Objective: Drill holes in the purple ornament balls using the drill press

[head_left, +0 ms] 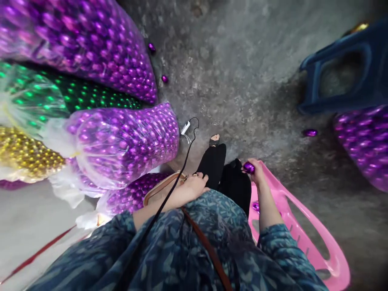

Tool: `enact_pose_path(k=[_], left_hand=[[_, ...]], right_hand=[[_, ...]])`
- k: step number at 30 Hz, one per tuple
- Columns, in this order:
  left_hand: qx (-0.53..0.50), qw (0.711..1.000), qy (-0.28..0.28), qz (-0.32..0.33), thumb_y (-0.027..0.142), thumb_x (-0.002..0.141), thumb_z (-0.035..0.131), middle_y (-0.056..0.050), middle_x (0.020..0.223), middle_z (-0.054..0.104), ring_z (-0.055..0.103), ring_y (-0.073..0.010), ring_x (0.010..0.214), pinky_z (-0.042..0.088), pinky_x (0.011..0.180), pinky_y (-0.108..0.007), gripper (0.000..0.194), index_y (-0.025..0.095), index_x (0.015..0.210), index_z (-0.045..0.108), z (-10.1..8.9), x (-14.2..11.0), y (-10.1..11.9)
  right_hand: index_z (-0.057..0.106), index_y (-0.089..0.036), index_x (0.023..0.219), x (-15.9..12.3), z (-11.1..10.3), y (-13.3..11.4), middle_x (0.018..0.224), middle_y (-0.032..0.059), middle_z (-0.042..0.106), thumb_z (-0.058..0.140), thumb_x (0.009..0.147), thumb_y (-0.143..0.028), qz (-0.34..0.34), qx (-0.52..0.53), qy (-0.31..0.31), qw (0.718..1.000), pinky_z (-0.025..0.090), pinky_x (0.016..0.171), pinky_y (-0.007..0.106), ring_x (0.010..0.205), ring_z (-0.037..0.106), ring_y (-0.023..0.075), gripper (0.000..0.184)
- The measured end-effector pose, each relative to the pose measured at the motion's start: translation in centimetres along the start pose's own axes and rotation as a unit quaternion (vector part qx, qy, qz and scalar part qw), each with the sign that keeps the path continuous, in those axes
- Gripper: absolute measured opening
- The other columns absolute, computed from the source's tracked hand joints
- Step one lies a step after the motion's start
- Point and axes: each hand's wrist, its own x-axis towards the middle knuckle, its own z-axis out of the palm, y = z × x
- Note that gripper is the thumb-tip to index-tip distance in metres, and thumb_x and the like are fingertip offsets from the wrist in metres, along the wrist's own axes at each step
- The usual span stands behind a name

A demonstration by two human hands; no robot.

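My right hand [258, 173] is closed round a shiny purple bauble [249, 167], beside the pink plastic chair [321, 230]. Another purple bauble [256, 207] lies on the chair seat, partly hidden by my forearm. My left hand [197, 184] rests at my waist, next to a tan shoulder bag [160, 186]; its fingers are loosely apart and show nothing held. A black cord [182, 169] runs over my left forearm and down to a small white device [185, 128] with thin white wires.
Clear sacks of purple [133, 137], green [100, 95] and gold [21, 151] baubles crowd the left. At right are a dark blue plastic stool [313, 89] and another purple sack [363, 141]. Loose purple baubles [310, 133] lie on the concrete floor [242, 81].
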Motion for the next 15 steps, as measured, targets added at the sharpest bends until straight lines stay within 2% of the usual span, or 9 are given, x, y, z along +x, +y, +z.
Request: enact_pose_path(k=[5, 8, 11, 15], left_hand=[[-0.055, 0.997, 0.019, 0.059, 0.042, 0.106, 0.05, -0.019, 0.126, 0.066, 0.07, -0.0315, 0.11, 0.056, 0.094, -0.041, 0.043, 0.012, 0.137, 0.059, -3.0, -3.6, -0.6], [-0.128, 0.983, 0.035, 0.126, 0.041, 0.107, 0.051, -0.014, 0.117, 0.071, 0.071, -0.0288, 0.108, 0.055, 0.094, -0.038, 0.037, 0.014, 0.129, 0.064, -3.9, -5.4, -1.9], [-0.211, 0.962, 0.082, 0.153, 0.041, 0.108, 0.048, -0.009, 0.113, 0.073, 0.07, -0.0246, 0.109, 0.054, 0.1, -0.037, 0.032, 0.018, 0.111, 0.071, -3.2, -6.3, -4.5], [-0.253, 0.953, 0.148, 0.071, 0.04, 0.11, 0.04, -0.009, 0.116, 0.073, 0.065, -0.0251, 0.12, 0.049, 0.111, -0.042, 0.041, 0.02, 0.097, 0.073, -0.1, -6.3, -9.4]], right_hand=[[0.062, -0.013, 0.122, -2.4, 5.4, -6.2, 0.107, 0.0061, 0.067, 0.058, 0.097, -0.05, 0.001, -0.11, -0.131, 0.985, 0.061, 0.084, 0.029, 0.094, 0.065, 0.0103, 0.045], [0.061, -0.013, 0.124, -1.7, 9.4, -9.4, 0.112, 0.0071, 0.067, 0.059, 0.097, -0.05, -0.008, -0.187, -0.175, 0.967, 0.061, 0.089, 0.032, 0.099, 0.066, 0.0118, 0.046], [0.062, -0.014, 0.124, 1.6, 13.6, -11.8, 0.117, 0.0078, 0.067, 0.059, 0.096, -0.05, -0.015, -0.276, -0.203, 0.939, 0.06, 0.096, 0.036, 0.106, 0.065, 0.014, 0.046], [0.062, -0.015, 0.126, 8.6, 19.1, -13.9, 0.127, 0.0094, 0.064, 0.06, 0.096, -0.049, -0.042, -0.395, -0.231, 0.888, 0.058, 0.104, 0.041, 0.117, 0.063, 0.017, 0.046]])
